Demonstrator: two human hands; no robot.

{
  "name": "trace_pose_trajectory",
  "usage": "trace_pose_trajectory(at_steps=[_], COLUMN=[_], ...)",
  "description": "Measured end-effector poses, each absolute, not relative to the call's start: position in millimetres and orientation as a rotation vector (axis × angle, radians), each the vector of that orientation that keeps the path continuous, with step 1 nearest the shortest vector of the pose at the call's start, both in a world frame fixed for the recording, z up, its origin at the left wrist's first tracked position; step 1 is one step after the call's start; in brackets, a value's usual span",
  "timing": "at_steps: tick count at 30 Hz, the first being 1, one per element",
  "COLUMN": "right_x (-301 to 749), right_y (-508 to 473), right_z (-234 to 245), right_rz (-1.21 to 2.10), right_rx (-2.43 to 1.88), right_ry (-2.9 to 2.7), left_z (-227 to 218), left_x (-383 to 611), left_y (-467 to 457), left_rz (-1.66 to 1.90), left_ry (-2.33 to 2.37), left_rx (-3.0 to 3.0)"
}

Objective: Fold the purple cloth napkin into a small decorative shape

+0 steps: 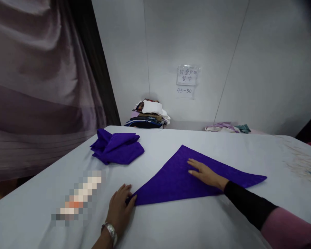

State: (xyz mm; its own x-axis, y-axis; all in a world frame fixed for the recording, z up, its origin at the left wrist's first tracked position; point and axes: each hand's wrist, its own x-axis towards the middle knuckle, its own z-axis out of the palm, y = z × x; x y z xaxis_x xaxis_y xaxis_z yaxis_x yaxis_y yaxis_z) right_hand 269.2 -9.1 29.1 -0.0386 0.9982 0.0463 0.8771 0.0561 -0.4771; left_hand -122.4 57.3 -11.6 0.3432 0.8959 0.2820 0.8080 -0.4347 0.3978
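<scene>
Your left grip (120, 207) pinches a corner of the flat purple cloth (166, 183), your right grip (206, 174) rests open on it; it looks soft, light, best held by corners

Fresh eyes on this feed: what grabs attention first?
A triangular purple cloth stands out first against the white table, its left corner at the left hand and the right hand on its middle. Farther back on the left lies a crumpled purple cloth. Beyond the table's far edge, a handwritten sign hangs on the pale wall.
</scene>
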Motion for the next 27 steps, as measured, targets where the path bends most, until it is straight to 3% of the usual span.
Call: trace_pose_trajectory(at_steps=[10, 27], right_x=[308.6, 312.2], right_y=[112.8, 150.8], right_z=[13.8, -11.9], right_rz=[0.155, 0.018], right_rx=[-2.214, -2.350], right_ry=[-1.641, -1.548], left_z=[-21.6, -20.7], left_x=[-128.4, -133.5], left_y=[62.9, 63.4], left_rz=[0.814, 0.720], left_ry=[1.402, 1.154], left_rx=[2.454, 2.755])
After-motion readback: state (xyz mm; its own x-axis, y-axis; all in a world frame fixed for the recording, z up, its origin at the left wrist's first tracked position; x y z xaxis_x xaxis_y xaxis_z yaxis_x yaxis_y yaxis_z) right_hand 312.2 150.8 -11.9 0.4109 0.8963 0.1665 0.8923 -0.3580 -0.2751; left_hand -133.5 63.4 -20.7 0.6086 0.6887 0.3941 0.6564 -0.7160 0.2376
